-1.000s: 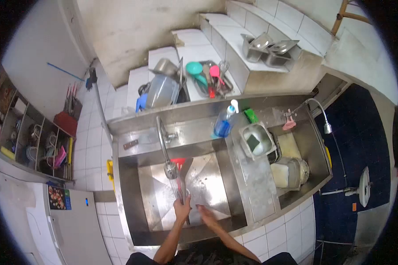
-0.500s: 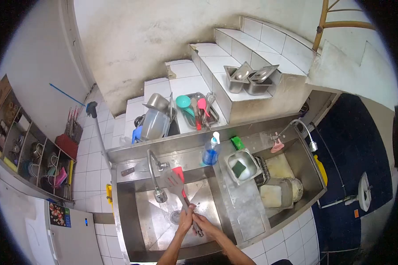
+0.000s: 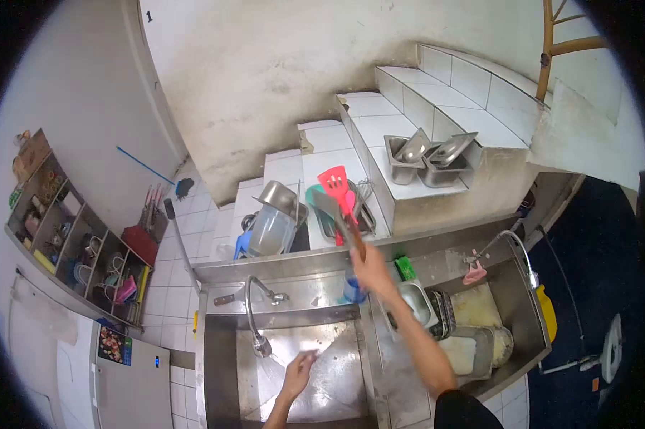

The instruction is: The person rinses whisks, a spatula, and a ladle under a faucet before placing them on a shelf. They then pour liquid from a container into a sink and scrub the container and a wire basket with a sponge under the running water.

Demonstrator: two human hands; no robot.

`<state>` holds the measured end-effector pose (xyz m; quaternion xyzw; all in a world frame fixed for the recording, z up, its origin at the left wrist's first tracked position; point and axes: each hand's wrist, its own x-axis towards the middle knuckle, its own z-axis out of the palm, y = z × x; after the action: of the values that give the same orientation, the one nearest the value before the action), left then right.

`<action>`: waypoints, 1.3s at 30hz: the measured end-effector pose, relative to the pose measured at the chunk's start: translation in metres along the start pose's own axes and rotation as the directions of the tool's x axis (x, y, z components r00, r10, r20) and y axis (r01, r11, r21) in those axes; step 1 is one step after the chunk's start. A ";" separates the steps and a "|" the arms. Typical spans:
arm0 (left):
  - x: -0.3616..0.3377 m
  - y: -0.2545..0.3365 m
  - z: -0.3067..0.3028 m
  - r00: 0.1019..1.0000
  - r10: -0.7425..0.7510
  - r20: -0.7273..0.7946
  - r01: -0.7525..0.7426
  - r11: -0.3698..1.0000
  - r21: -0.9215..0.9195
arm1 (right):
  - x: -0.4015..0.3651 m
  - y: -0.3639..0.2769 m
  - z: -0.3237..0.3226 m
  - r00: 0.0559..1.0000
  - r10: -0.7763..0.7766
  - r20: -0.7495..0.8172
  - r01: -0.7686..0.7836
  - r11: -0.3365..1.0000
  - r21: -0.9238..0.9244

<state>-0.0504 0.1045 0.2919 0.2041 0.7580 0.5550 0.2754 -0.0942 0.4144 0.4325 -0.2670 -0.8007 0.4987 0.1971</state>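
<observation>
Right hand: the right hand (image 3: 371, 270), closed round the handles of a red turner (image 3: 334, 181) and a grey turner (image 3: 327, 205), heads beyond its fingers.
Left hand: the left hand (image 3: 299, 372), loosely half-curled, seemingly holding nothing, above the left basin (image 3: 344, 375).
Utensil tray: the tray (image 3: 369, 223), beyond the right hand, holds a green ladle (image 3: 314, 194), a pink utensil (image 3: 350, 201) and a whisk (image 3: 364, 189); turner contact unclear.
Clear tub: the tub (image 3: 269, 232), left of the right hand, tilted, contents unclear.
Right basin: right of both hands, a metal container (image 3: 486, 357) with whitish contents.
</observation>
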 end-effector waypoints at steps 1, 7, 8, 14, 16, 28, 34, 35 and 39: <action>-0.012 -0.024 -0.004 0.996 -0.075 -0.038 0.078 0.995 0.066 | 0.045 0.016 0.001 0.987 -0.131 -0.097 0.104 0.964 -0.246; -0.085 -0.156 -0.048 0.974 -0.133 -0.181 0.186 0.929 0.321 | 0.165 0.056 0.008 0.982 -0.107 -0.158 0.015 0.868 -0.497; -0.094 -0.175 -0.052 0.964 -0.147 -0.222 0.208 0.936 0.283 | 0.174 0.064 0.011 0.984 -0.096 -0.149 0.005 0.854 -0.521; -0.109 -0.173 -0.055 0.930 -0.268 -0.250 0.331 0.906 0.263 | 0.182 0.098 0.028 0.963 -0.243 -0.115 0.096 0.711 -0.697; -0.110 -0.179 -0.048 0.921 -0.295 -0.255 0.362 0.890 0.278 | 0.184 0.103 0.028 0.957 -0.271 -0.099 0.120 0.684 -0.720; -0.094 -0.226 -0.026 0.835 -0.446 -0.323 0.451 0.890 -0.063 | 0.182 0.079 0.028 0.909 -0.388 -0.152 0.102 0.562 -0.821; -0.043 -0.139 -0.021 0.886 -0.404 -0.227 0.328 0.893 -0.309 | 0.180 0.102 0.019 1.000 -0.028 0.008 0.024 0.654 -0.756; -0.041 -0.138 -0.022 0.899 -0.373 -0.228 0.266 0.882 -0.390 | 0.178 0.102 0.016 0.998 0.025 0.060 0.027 0.678 -0.734; -0.031 -0.135 -0.033 0.849 -0.366 -0.381 0.111 0.829 -0.548 | 0.160 0.087 -0.004 0.988 -0.153 -0.006 0.107 0.721 -0.684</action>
<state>-0.0482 0.0204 0.1763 -0.1158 0.6487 0.7262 0.1959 -0.1965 0.5488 0.3636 -0.2791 -0.9379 0.1467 0.1447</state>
